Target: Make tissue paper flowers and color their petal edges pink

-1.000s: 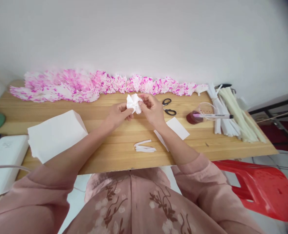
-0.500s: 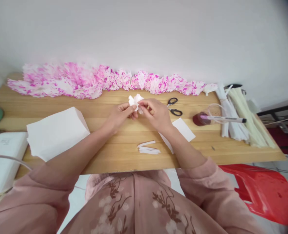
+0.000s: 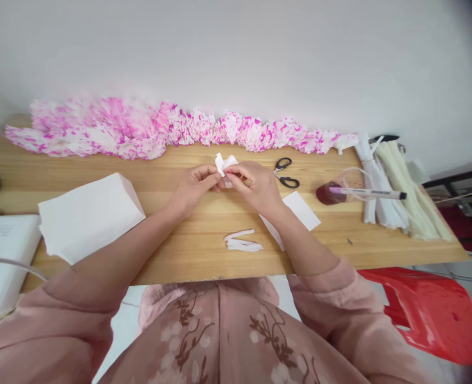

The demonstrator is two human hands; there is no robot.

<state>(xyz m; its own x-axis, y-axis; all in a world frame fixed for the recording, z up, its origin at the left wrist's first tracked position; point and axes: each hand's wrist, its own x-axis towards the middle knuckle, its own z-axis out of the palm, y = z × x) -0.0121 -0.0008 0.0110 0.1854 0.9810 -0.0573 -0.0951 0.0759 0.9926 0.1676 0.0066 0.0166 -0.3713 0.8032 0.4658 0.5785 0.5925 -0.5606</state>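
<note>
Between my two hands, above the middle of the wooden table (image 3: 180,250), is a small piece of crumpled white paper (image 3: 228,160). My left hand (image 3: 198,185) pinches its left side with thumb and fingers. From the right, my right hand (image 3: 255,184) grips the same paper, fingertips close to those of the left. The paper's lower part is mostly hidden by my fingers. Scissors (image 3: 287,173) with black handles lie just beyond my right hand. Under my right forearm rests a stack of white paper (image 3: 302,210), partly covered. Several thin white strips (image 3: 244,242) lie nearer me.
Pink-speckled white paper flowers (image 3: 140,128) line the wall. At left are a large folded white sheet (image 3: 89,216) and a white box-shaped device (image 3: 9,261). At right, a marker (image 3: 367,193) lies across a cup of dark red liquid (image 3: 329,194), near bundled white strips (image 3: 383,205). A red stool (image 3: 431,314) stands below.
Both hands keep hold of the white paper, which now looks more gathered and narrower at the top. My fingers have shifted slightly on it. The view has moved a little.
</note>
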